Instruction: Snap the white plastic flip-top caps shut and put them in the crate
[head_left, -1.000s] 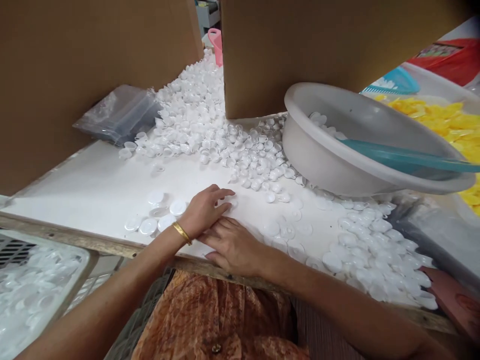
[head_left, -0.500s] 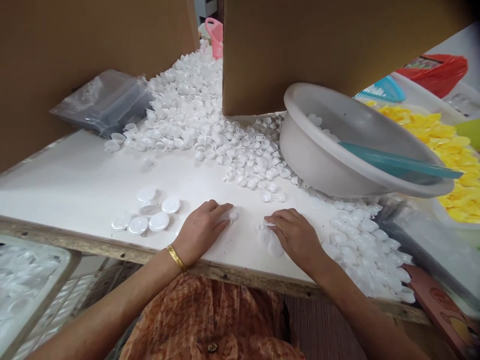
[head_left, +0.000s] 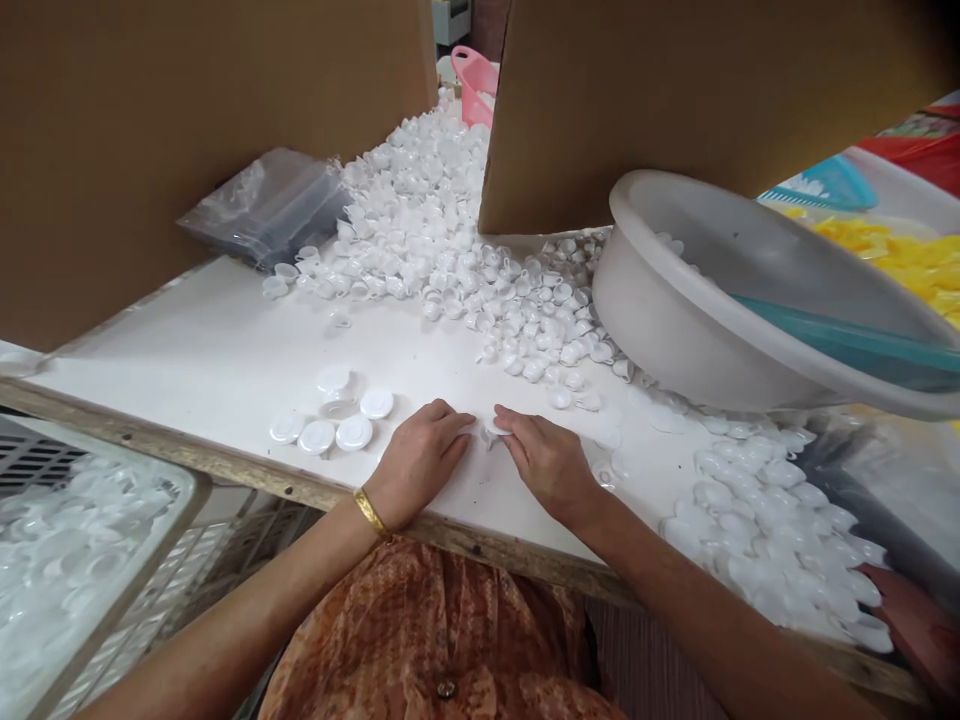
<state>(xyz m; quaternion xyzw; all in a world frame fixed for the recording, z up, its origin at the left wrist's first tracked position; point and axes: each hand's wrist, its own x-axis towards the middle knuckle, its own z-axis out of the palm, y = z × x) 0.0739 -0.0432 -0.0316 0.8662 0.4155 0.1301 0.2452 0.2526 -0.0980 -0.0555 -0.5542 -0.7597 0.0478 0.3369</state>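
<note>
My left hand is closed in a pinch over the white table, its fingertips on a small white plastic piece that they mostly cover. Close beside it, my right hand pinches a small flat white plastic piece between thumb and fingers. The two hands' fingertips nearly meet. Left of my left hand lie several round white toy saucers. Past my hands spreads a heap of small white toy cups. Right of my right forearm is a pile of glossy white spoon-shaped pieces.
A large grey basin leans at the right, with a teal tray inside. Cardboard panels stand behind. A bagged stack lies back left. Below the table edge, a crate holds white pieces. Yellow pieces lie far right.
My right hand has moved left, bringing its small white piece up to my left hand's fingertips. The whole view has shifted so that the table appears farther right.
</note>
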